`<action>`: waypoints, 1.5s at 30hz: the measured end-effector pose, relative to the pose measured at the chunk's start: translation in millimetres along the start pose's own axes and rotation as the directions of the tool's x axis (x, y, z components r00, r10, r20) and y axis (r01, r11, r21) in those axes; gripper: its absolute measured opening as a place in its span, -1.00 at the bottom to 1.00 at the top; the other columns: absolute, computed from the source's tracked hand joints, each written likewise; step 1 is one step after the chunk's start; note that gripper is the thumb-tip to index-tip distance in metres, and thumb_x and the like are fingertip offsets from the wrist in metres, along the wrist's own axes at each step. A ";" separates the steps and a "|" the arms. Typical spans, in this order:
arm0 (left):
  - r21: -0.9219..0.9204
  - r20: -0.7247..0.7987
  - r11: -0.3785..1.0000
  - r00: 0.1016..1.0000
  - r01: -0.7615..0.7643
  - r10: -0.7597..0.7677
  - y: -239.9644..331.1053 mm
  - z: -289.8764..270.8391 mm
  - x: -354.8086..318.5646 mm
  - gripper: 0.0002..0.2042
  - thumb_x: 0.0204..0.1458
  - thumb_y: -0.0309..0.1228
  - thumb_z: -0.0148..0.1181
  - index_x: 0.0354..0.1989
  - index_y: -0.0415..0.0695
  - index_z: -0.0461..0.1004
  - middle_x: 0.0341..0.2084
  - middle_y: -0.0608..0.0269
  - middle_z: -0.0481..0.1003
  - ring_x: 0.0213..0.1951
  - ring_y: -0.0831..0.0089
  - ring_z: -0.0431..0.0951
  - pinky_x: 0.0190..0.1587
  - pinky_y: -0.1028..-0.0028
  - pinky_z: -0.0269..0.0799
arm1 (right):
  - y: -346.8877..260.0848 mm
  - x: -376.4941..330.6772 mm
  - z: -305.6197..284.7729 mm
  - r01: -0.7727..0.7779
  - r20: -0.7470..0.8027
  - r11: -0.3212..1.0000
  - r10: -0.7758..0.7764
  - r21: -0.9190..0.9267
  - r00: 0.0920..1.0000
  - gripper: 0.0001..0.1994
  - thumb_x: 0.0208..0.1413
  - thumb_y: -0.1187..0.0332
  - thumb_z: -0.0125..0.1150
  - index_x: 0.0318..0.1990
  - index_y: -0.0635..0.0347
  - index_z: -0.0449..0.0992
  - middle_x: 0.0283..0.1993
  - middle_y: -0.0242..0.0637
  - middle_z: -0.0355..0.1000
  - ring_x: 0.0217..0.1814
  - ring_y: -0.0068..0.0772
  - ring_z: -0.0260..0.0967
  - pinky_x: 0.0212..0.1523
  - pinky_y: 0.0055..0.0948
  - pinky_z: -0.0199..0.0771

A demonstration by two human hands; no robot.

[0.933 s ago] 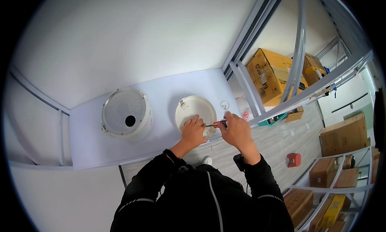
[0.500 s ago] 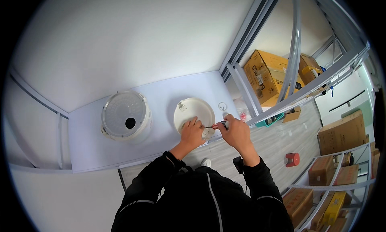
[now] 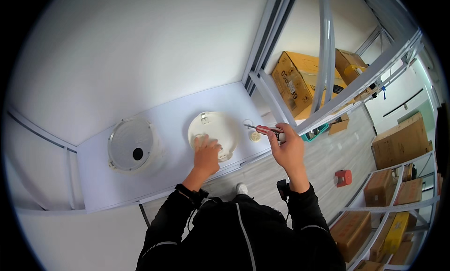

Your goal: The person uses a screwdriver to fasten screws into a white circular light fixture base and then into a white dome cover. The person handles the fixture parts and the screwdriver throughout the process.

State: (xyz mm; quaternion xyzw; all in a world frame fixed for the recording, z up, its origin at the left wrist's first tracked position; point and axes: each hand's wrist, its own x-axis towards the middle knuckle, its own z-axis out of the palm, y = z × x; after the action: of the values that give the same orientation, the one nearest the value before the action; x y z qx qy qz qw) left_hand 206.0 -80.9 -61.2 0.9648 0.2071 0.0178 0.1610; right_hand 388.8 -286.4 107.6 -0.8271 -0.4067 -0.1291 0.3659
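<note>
A round cream plastic cover point(image 3: 222, 128), shaped like a shallow bowl, lies on the white table. My left hand point(image 3: 206, 153) rests on its near left part, fingers spread. My right hand point(image 3: 289, 151) grips a screwdriver point(image 3: 266, 129) with a red and black handle. Its metal shaft points left, clear of the cover. Below the shaft sits a small round cream part point(image 3: 254, 137), and beside the tip is a clear ring point(image 3: 248, 123). Left of the cover stands a white bucket point(image 3: 157, 153) with a translucent lid point(image 3: 132, 138) that has a dark round hole.
The white table point(image 3: 183, 182) meets a wall at the back. Metal frame posts point(image 3: 274, 99) rise at its right end, with a yellow carton point(image 3: 295, 85) behind them. On the floor to the right are a red stool point(image 3: 343, 177) and a shelf of cartons point(image 3: 379, 189).
My right hand has drawn the screwdriver rightward, away from the cover. My left hand's fingers have spread out on the cover. The small cream part beside it shows more fully.
</note>
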 end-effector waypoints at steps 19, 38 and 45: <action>-0.085 -0.461 0.996 0.887 -0.018 -0.024 105.2 31.6 123.3 -0.75 -0.05 -0.36 0.49 -0.16 -0.05 0.77 0.16 0.15 0.52 0.33 0.00 0.35 0.44 -0.01 0.21 | 97.0 34.5 -67.2 0.436 -0.131 0.803 -0.421 0.406 0.897 -0.57 0.07 0.39 0.57 0.07 0.31 0.56 -0.14 -0.01 0.62 -0.26 -0.01 0.64 -0.25 -0.30 0.64; 0.158 -0.460 0.946 0.869 0.283 -0.183 119.9 87.2 177.6 -0.76 0.13 -0.20 0.38 -0.21 -0.09 0.78 0.12 0.05 0.52 0.39 -0.07 0.30 0.54 -0.31 -0.05 | 150.8 36.4 -81.4 0.434 -0.090 0.658 -0.489 0.616 0.868 -0.53 0.20 0.29 0.53 0.14 0.36 0.51 -0.09 0.10 0.60 -0.19 0.01 0.64 -0.16 -0.26 0.67; 0.163 -0.426 0.934 0.877 0.319 -0.225 118.1 94.9 185.3 -0.74 0.10 -0.18 0.37 -0.22 -0.10 0.78 0.11 0.17 0.54 0.36 0.02 0.33 0.54 -0.36 -0.09 | 152.0 42.4 -85.3 0.454 -0.133 0.628 -0.490 0.632 0.862 -0.53 0.11 0.36 0.60 0.12 0.30 0.55 -0.11 0.07 0.62 -0.23 -0.03 0.65 -0.22 -0.32 0.67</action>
State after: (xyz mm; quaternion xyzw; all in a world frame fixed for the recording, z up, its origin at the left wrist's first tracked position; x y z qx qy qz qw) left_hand 431.5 -136.4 -119.6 0.9136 0.3705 0.1678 0.0042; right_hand 539.5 -383.5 112.9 -0.5174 -0.6368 -0.0513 0.5693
